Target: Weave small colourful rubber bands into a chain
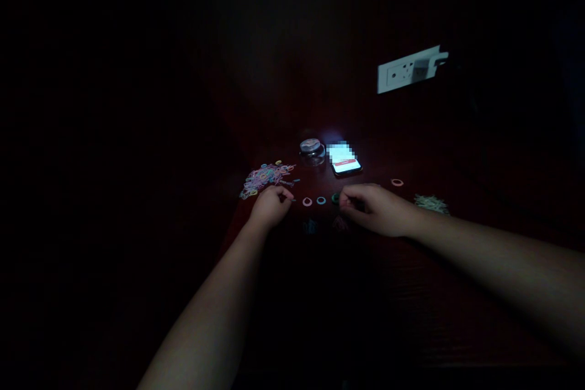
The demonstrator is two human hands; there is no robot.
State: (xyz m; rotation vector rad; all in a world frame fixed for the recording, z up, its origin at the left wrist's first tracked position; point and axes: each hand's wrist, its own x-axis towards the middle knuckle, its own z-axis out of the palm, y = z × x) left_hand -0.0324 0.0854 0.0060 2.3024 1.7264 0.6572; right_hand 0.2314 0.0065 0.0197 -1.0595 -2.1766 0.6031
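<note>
My left hand (270, 206) is closed in a pinch beside a heap of small coloured hair ties (265, 178); whatever is between its fingertips is too small to make out. Opposite it, the curled fingers of my right hand (372, 208) close at the edge of a green hair tie (335, 198), partly covering it. Between the hands, a pink hair tie (308, 206) and a light blue hair tie (321, 200) lie side by side on the dark table. Nearer to me, a dim bluish cluster (310, 226) and a dim reddish cluster (340, 223) lie in shadow.
A round clear jar with a lid (311, 145) stands behind the ties, next to a lit phone (347, 166). Toward the right are another pink hair tie (397, 179) and a pale heap of small bands (432, 203). A white socket panel (397, 75) is on the wall. Surroundings are very dark.
</note>
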